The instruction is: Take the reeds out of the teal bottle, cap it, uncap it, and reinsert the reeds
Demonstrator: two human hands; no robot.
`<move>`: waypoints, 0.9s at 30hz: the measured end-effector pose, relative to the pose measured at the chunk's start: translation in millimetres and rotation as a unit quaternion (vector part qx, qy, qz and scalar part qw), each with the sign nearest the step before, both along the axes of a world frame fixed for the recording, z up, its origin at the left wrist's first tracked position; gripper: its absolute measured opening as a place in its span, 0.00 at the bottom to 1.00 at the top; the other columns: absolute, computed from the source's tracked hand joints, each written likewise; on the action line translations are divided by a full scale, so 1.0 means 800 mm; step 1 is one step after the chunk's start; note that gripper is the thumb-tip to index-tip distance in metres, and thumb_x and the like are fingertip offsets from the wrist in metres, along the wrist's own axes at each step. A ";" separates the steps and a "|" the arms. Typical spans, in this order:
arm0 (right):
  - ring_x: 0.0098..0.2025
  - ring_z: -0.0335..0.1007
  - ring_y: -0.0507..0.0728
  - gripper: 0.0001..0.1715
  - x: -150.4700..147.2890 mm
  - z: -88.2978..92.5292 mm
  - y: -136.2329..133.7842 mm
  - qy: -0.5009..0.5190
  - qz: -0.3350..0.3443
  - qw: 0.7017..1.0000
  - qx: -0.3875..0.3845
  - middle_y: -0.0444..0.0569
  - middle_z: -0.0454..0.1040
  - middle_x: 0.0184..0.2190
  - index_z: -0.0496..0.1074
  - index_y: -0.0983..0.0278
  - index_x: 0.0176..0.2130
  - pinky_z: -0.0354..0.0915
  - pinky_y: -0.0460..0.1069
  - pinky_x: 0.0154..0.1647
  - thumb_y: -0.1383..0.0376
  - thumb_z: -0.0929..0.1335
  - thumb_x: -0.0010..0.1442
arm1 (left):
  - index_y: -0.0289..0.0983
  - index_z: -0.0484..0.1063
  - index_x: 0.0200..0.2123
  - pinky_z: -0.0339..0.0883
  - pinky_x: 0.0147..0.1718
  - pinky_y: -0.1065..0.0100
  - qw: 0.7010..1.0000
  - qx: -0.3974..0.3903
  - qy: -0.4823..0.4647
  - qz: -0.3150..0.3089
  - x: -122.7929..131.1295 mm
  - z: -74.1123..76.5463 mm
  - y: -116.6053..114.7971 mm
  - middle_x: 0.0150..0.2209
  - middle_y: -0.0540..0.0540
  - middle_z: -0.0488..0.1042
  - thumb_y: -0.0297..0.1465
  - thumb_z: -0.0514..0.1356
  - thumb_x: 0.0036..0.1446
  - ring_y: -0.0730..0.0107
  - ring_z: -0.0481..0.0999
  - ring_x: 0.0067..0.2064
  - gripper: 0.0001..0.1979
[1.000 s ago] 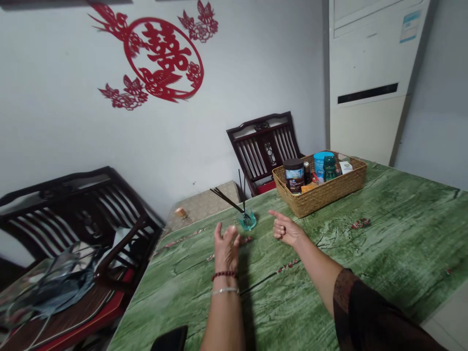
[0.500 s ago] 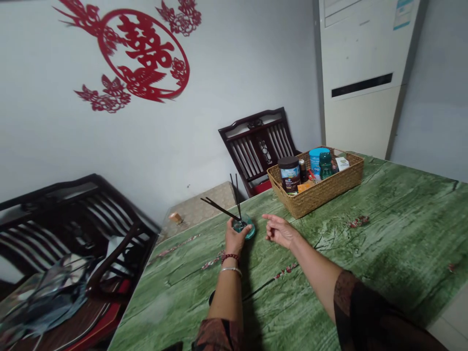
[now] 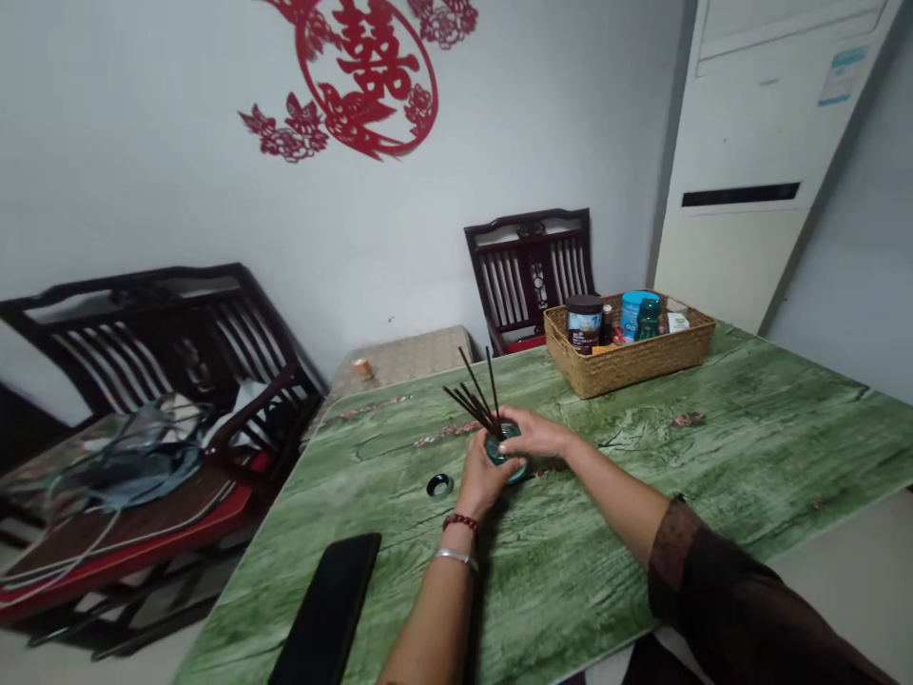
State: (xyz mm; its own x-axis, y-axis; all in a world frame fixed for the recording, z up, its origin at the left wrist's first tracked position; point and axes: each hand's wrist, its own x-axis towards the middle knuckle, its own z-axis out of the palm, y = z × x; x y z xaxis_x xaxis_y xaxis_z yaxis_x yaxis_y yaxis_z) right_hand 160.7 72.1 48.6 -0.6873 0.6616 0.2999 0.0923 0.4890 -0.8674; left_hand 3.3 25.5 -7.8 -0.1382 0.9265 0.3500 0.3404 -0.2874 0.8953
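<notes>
A squat teal glass reed diffuser bottle [image 3: 495, 451] stands on the green table. Several thin dark reed sticks [image 3: 472, 404] rise from its neck and fan out, most leaning left. Around the bottle's near left side curls my left hand [image 3: 482, 476], thumb across the front. My right hand [image 3: 538, 436] grips it from the right and far side, with the thumb near the neck. The two hands cover much of the glass. Left of them lies a black ring-shaped cap [image 3: 439, 485], apart from both hands.
A black phone-like slab [image 3: 328, 609] lies at the table's near left. Toward the back right, a wicker basket [image 3: 642, 371] holds jars and bottles. Dark wooden chairs [image 3: 532, 276] stand beyond the table [image 3: 756, 438], and a small orange-brown object [image 3: 362, 368] sits on a low surface behind.
My right hand, earlier apart with a finger pointing, has moved left onto the diffuser bottle. The reeds now spread differently. The camera view has shifted, bringing the cap and black slab into view.
</notes>
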 end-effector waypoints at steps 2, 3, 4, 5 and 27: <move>0.48 0.70 0.59 0.22 0.002 0.002 -0.007 -0.019 -0.007 1.000 0.021 0.47 0.76 0.44 0.72 0.65 0.49 0.63 0.54 0.54 0.68 0.70 0.52 | 0.36 0.71 0.49 0.65 0.53 0.52 1.000 0.008 -0.002 0.001 0.003 -0.003 -0.006 0.45 0.42 0.75 0.35 0.73 0.35 0.52 0.74 0.50 0.34; 0.48 0.70 0.59 0.21 0.002 0.000 -0.009 -0.022 -0.011 0.999 0.032 0.47 0.76 0.44 0.73 0.65 0.48 0.62 0.54 0.54 0.69 0.70 0.53 | 0.36 0.70 0.50 0.65 0.53 0.52 1.000 0.015 -0.006 -0.009 0.003 -0.005 -0.007 0.46 0.41 0.75 0.35 0.73 0.37 0.52 0.74 0.51 0.34; 0.49 0.70 0.59 0.19 0.001 -0.002 -0.010 -0.021 -0.018 0.999 0.044 0.48 0.76 0.44 0.73 0.65 0.47 0.62 0.54 0.54 0.69 0.69 0.54 | 0.36 0.69 0.52 0.64 0.54 0.52 0.999 0.022 -0.013 -0.027 0.003 -0.006 -0.008 0.48 0.40 0.75 0.35 0.72 0.39 0.53 0.74 0.52 0.34; 0.49 0.69 0.59 0.18 0.000 -0.004 -0.012 -0.018 -0.024 0.998 0.056 0.48 0.76 0.45 0.73 0.64 0.46 0.62 0.54 0.55 0.69 0.69 0.54 | 0.36 0.69 0.53 0.64 0.54 0.52 0.998 0.025 -0.019 -0.047 0.004 -0.007 -0.008 0.50 0.40 0.75 0.35 0.72 0.40 0.53 0.74 0.52 0.34; 0.24 0.70 0.53 0.15 0.110 0.058 -0.022 0.013 -0.254 0.967 0.007 0.42 0.73 0.25 0.68 0.61 0.38 0.65 0.48 0.32 0.52 0.65 0.64 | 0.38 0.68 0.53 0.67 0.53 0.50 0.999 -0.019 0.030 -0.019 0.002 -0.003 -0.001 0.51 0.37 0.76 0.43 0.71 0.38 0.48 0.77 0.50 0.38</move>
State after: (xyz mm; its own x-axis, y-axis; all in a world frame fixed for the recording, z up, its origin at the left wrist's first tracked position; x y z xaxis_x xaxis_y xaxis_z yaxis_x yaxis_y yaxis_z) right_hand 248.3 54.2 95.1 -0.2660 0.9075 0.3251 0.3021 0.3987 -0.8659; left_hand 4.9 25.1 -10.1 -0.0819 0.9435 0.3211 0.3834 -0.2676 0.8840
